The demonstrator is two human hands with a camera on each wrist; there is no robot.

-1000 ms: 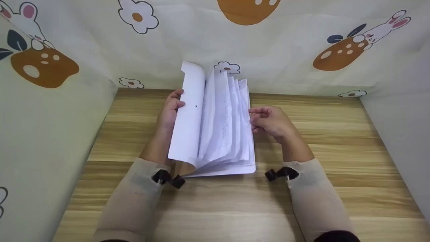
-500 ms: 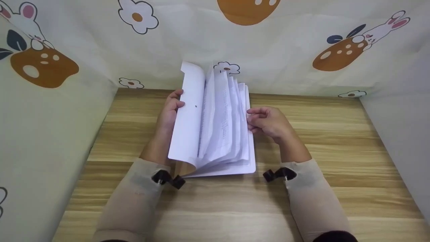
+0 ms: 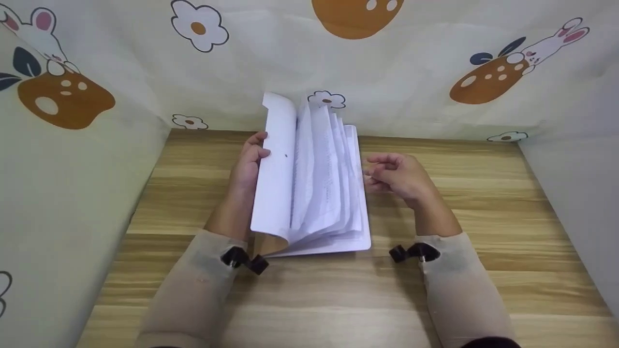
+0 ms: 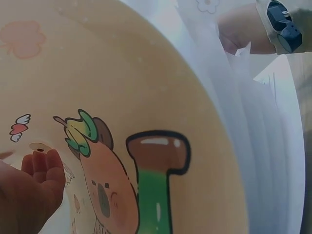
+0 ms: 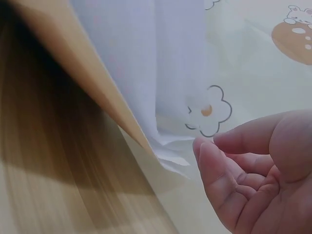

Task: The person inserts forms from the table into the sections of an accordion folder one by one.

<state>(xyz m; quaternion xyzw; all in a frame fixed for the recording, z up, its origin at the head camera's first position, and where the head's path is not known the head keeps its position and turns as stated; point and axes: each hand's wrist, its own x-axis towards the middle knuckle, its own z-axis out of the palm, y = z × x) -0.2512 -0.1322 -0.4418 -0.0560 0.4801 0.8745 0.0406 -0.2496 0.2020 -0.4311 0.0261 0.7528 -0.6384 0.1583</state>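
Note:
A folder [image 3: 273, 193] with white inner sides and a tan, cartoon-printed outside stands partly open on the table. Its left cover [image 4: 146, 78] is raised and curved. My left hand [image 3: 249, 166] grips that cover by its outer edge; in the left wrist view, the fingers [image 4: 44, 170] lie against the printed side. Between the covers, several white sheets [image 3: 329, 179] fan out, some with faint print. My right hand [image 3: 399, 176] is just right of the folder, a small gap from its edge. In the right wrist view, thumb and fingertips are bent close together, with no sheet visible between them.
A wood-grain table [image 3: 483, 217] lies beneath. A pale wall covering [image 3: 401, 63] with flowers, rabbits and orange fruit prints rises behind it and along both sides. The folder's top reaches close to the back wall. Dark wrist devices [image 3: 418, 252] sit on both sleeves.
My right hand has moved off the folder's right edge and slightly rightward. The rightmost sheets have dropped lower. My left hand still holds the cover, which has shifted slightly right.

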